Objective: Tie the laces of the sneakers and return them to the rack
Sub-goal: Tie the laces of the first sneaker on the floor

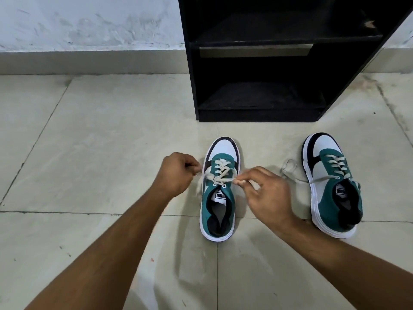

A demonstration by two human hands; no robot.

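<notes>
Two teal, white and black sneakers stand on the tiled floor, toes pointing away from me. The left sneaker point(218, 198) is between my hands. My left hand point(176, 173) pinches one cream lace end at the shoe's left side. My right hand point(266, 191) pinches the other lace end at its right side. The laces point(220, 175) cross over the tongue and are pulled taut sideways. The right sneaker point(333, 186) stands apart to the right, its loose lace point(290, 170) trailing on the floor to its left.
A black shoe rack point(259, 117) with open shelves stands on the floor just beyond the sneakers, against a pale wall point(89, 23). Floor tiles stretch to the left and toward me.
</notes>
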